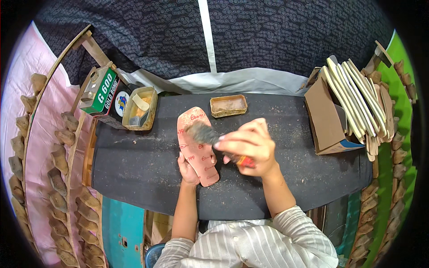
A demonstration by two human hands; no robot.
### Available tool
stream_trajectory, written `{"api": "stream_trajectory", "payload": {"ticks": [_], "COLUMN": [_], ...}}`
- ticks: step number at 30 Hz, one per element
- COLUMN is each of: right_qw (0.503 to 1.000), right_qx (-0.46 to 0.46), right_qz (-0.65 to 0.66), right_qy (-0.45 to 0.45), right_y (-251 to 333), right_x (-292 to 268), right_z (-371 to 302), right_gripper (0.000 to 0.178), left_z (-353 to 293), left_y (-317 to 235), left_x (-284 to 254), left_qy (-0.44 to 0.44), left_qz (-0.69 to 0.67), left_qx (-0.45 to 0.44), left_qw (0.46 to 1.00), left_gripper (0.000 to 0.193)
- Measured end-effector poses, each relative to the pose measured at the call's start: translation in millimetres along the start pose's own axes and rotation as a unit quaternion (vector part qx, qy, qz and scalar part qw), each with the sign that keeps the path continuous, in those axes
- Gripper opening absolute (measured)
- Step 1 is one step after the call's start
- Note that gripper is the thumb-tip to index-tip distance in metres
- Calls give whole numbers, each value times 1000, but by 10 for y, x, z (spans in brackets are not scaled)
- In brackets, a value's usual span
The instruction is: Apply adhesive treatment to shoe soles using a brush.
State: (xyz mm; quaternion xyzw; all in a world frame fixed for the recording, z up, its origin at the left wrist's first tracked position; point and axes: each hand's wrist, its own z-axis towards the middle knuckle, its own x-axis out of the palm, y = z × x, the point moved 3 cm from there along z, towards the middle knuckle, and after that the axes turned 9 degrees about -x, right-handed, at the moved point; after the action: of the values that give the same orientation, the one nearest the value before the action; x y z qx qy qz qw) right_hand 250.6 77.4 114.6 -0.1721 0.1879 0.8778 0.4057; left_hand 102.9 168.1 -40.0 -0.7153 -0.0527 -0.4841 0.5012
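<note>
A pink insole (pixel 195 152) is clasped by the left hand (pixel 189 173), a red-handled brush (pixel 205 134) pinched over it by the right hand (pixel 255 149).

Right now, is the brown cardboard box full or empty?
It looks full: long, pale, flat pieces crowd the brown cardboard box and stick up past its rim.

The worktop (pixel 330 178) was covered in matt black cloth (pixel 147 172), which looked gritty and speckled. By its far left corner, the can (pixel 99 96) looked of glossy painted metal; by the right edge, the box (pixel 325 123) was matt brown cardboard. The sole-shaped piece (pixel 198 152) looked smooth and matt, the blurred brush (pixel 205 134) coarse and fibrous.
</note>
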Motion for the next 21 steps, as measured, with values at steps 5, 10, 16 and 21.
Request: {"api": "stream_trajectory", "payload": {"ticks": [5, 10, 16, 21], "right_qw": [997, 985, 991, 991], "right_qx": [-9, 57, 3, 23], "right_qz": [-61, -160, -128, -131], "right_qy": [37, -27, -43, -16], "right_y": [69, -49, 92, 50], "right_x": [157, 142, 99, 210], "right_z": [9, -43, -25, -45], "right_gripper": [31, 30, 25, 29], "left_z": [-25, 13, -14, -21], "left_y": [-57, 12, -31, -73], "left_x": [84, -38, 95, 169], "left_qy": [-36, 83, -21, 9], "left_qz": [29, -50, 21, 32], "left_qx": [13, -35, 0, 12], "left_qw": [999, 995, 1000, 999], "left_gripper": [74, 77, 75, 76]}}
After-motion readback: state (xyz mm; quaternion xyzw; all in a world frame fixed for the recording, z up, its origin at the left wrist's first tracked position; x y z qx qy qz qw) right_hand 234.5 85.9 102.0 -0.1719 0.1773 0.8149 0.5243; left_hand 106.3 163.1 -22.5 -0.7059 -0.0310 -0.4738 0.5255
